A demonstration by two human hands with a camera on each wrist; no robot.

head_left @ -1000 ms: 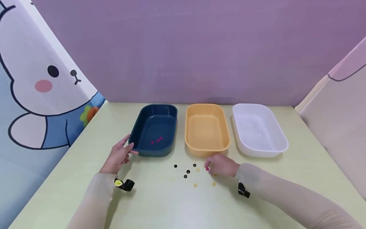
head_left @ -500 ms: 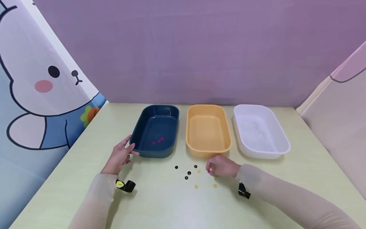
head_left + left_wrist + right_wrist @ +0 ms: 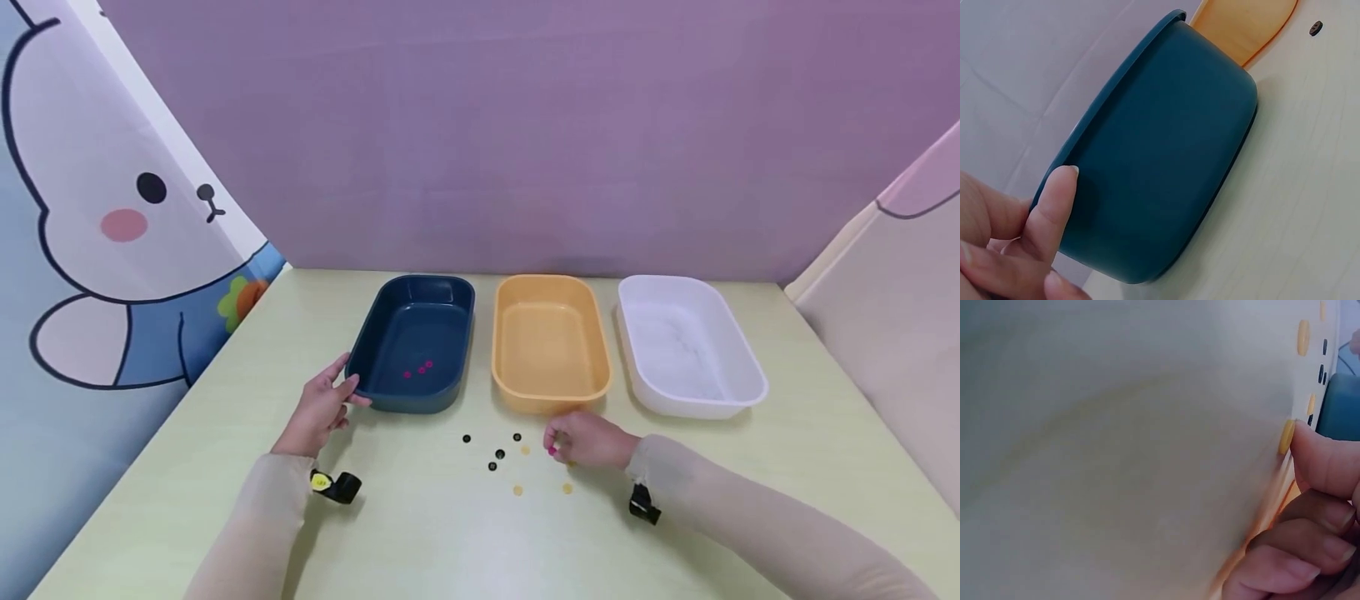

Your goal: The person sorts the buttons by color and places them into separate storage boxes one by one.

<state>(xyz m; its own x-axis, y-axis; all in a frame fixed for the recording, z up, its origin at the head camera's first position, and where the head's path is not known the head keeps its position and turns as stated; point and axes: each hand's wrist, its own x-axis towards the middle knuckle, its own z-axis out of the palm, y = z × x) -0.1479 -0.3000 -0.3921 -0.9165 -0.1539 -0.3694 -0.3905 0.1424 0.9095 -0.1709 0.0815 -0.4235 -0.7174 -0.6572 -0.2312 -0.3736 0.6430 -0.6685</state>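
Observation:
My left hand point(image 3: 318, 410) holds the near left corner of a dark blue plastic tray point(image 3: 446, 398); in the left wrist view a fingertip lies against its outer wall just below the rim. Three pink buttons point(image 3: 422, 370) lie inside that tray. In front of the orange tray point(image 3: 551, 402), my right hand point(image 3: 592, 440) pinches another pink button point(image 3: 552, 450) between thumb and finger, low over the table. The right wrist view hides this button behind the fingers; a yellow button point(image 3: 1287, 437) shows right at the thumb tip there.
Several black buttons point(image 3: 500, 454) and yellow buttons point(image 3: 517, 491) are scattered on the pale table point(image 3: 420, 542), left of and below my right hand. A white tray point(image 3: 750, 398) stands right of the orange one. A purple backdrop point(image 3: 525, 142) rises behind the trays.
The whole head view has shifted slightly, moving everything a little to the right. Both hands keep their places, the left at the blue tray and the right with the pink button.

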